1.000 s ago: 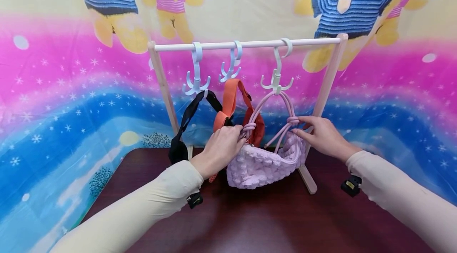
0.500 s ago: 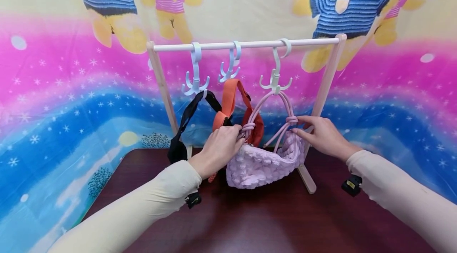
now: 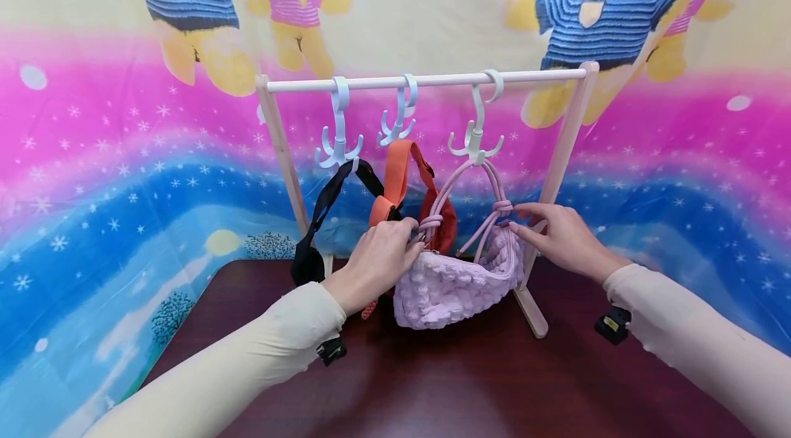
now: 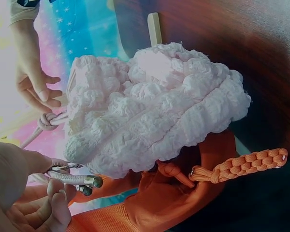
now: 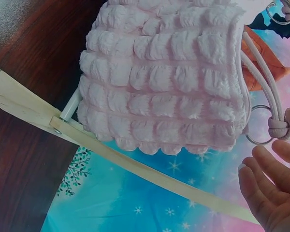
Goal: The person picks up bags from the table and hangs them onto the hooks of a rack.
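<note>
A pale pink puffy handbag (image 3: 457,290) hangs by its cord handle (image 3: 441,198) from the right-hand white hook (image 3: 476,143). My left hand (image 3: 378,256) pinches the cord by the left knot; in the left wrist view its thumb and fingers hold the cord near the metal-tipped ends (image 4: 89,181). My right hand (image 3: 565,239) is beside the right knot (image 3: 502,206), its fingers loosely extended. In the right wrist view, the fingers (image 5: 268,181) lie near that knot and the metal ring (image 5: 258,137); whether a fingertip touches the knot I cannot tell.
An orange bag (image 3: 402,170) with a braided tag (image 4: 246,164) hangs behind the pink one. Left of it is a black strap (image 3: 327,198) on another hook (image 3: 340,143). A wooden rack (image 3: 432,79) holds the hooks on a dark red table (image 3: 408,383), before a printed cloth.
My right hand has drawn slightly away from the right knot. The left hand keeps its hold, and the handbag hangs in nearly the same place.
</note>
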A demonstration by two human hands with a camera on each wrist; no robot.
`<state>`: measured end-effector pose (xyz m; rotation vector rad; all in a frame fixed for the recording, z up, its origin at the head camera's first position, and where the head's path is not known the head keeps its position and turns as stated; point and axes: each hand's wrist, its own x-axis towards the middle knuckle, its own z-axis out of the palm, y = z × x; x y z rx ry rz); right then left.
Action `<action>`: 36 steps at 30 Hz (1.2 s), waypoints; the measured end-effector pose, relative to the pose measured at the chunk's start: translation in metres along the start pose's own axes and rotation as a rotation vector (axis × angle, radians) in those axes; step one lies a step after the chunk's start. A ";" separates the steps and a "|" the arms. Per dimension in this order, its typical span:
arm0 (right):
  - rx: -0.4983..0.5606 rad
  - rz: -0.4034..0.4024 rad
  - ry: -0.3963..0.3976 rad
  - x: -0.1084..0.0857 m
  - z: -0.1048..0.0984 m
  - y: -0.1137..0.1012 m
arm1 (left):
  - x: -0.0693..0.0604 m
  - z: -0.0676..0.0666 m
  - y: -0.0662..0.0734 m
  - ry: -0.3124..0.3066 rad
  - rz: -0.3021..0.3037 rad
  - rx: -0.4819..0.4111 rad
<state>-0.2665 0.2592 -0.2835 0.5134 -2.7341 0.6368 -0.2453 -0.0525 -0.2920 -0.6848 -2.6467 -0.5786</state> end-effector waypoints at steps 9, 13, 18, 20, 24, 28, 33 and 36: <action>0.011 -0.017 0.012 -0.003 0.001 0.001 | -0.005 0.000 -0.001 0.023 0.018 0.024; 0.013 -0.025 0.019 -0.004 0.001 0.001 | -0.006 0.000 -0.002 0.032 0.019 0.029; 0.003 -0.026 0.036 -0.005 0.001 0.000 | -0.007 0.000 -0.002 0.047 0.022 0.054; -0.001 -0.026 0.042 -0.006 0.001 0.000 | -0.008 -0.001 -0.002 0.054 0.020 0.061; 0.001 -0.029 0.039 -0.008 0.001 0.001 | -0.008 -0.003 -0.003 0.064 0.008 0.077; 0.007 -0.031 0.032 -0.009 0.001 0.002 | -0.009 -0.003 -0.003 0.069 0.005 0.099; 0.000 -0.037 0.032 -0.011 0.004 0.003 | -0.011 -0.003 -0.005 0.080 0.015 0.126; -0.005 -0.030 0.030 -0.012 0.005 0.002 | -0.012 -0.003 -0.005 0.088 0.020 0.131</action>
